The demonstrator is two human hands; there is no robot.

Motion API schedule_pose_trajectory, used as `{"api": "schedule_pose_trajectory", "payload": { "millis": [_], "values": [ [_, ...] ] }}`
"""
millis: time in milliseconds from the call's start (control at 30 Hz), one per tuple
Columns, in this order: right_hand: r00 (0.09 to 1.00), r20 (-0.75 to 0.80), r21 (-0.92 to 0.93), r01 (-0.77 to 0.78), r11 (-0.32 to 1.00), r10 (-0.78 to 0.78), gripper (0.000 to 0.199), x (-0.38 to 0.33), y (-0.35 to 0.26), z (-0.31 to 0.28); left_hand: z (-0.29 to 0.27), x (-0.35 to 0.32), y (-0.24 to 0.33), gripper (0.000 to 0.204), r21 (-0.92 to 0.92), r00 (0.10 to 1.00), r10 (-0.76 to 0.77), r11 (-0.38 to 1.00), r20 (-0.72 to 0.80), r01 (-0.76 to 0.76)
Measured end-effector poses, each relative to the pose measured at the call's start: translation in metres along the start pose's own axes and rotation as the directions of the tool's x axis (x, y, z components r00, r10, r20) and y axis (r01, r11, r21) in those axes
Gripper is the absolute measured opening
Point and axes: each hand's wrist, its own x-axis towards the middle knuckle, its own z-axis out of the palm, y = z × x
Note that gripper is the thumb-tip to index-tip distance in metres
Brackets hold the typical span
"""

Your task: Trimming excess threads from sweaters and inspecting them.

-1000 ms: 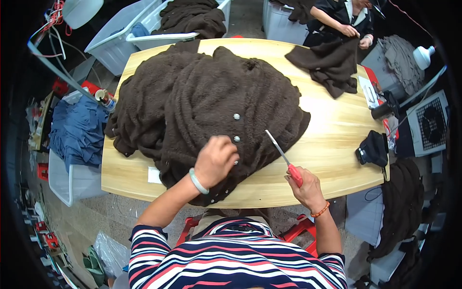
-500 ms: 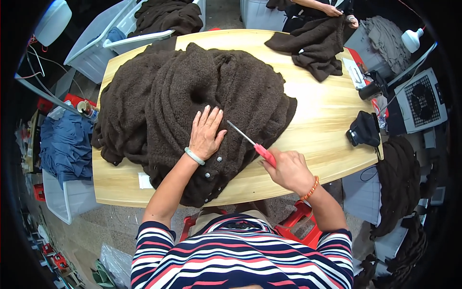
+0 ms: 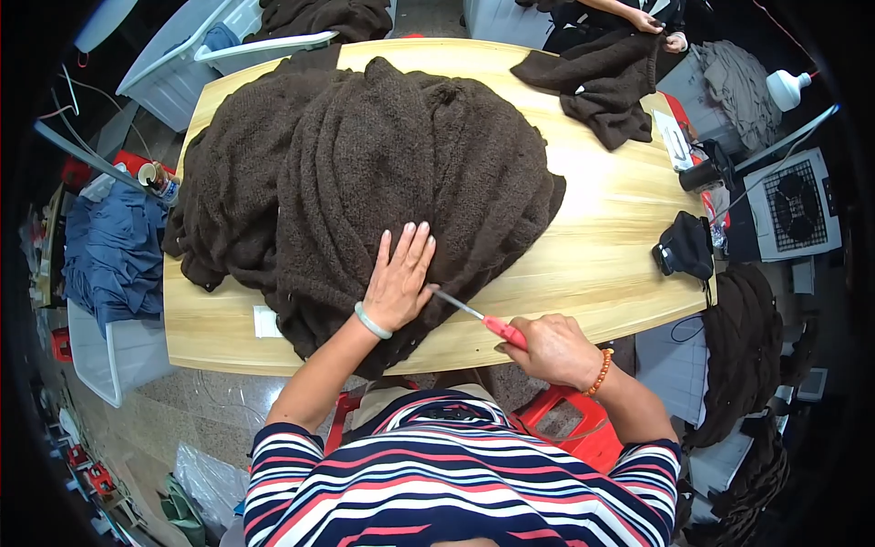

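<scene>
A large heap of dark brown knitted fabric [image 3: 383,155], apparently a garment or several, covers the left and middle of the table. My left hand [image 3: 398,283] lies flat on its near side, fingers stretched toward the far edge and thumb out to the right. My right hand [image 3: 558,351] is closed around a red-handled tool [image 3: 504,331] with a slim metal shaft; its exact kind cannot be made out. The shaft points left, and its tip is beside my left thumb at the fabric. Wrapped fingers hide the rear of the handle.
A wooden table [image 3: 620,246] carries a small white slip [image 3: 265,322], a black pouch [image 3: 684,246] and a black cylinder [image 3: 706,166]. Across the far right, another person's hands [image 3: 658,27] hold a dark brown knit [image 3: 606,87]. Blue cloth [image 3: 117,251] fills a bin at left.
My left hand has slid nearer to me on the fabric, and the buttons seen beside it are now out of sight. The tool's tip has come nearer to me, beside my left thumb.
</scene>
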Motion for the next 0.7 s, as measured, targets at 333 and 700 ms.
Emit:
{"api": "schedule_pose_trajectory", "payload": {
  "millis": [333, 700],
  "values": [
    [0.997, 0.051, 0.078, 0.059, 0.995, -0.063, 0.028, -0.019, 0.005, 0.015, -0.004, -0.061, 0.0, 0.037, -0.329, 0.988, 0.084, 0.936, -0.132, -0.124],
    [0.976, -0.219, -0.005, 0.011, 1.0, -0.012, 0.028, 0.007, -0.005, -0.01, 0.013, 0.05, -0.063, 0.021, -0.475, 0.902, -0.315, 0.867, -0.294, 0.148]
  ]
}}
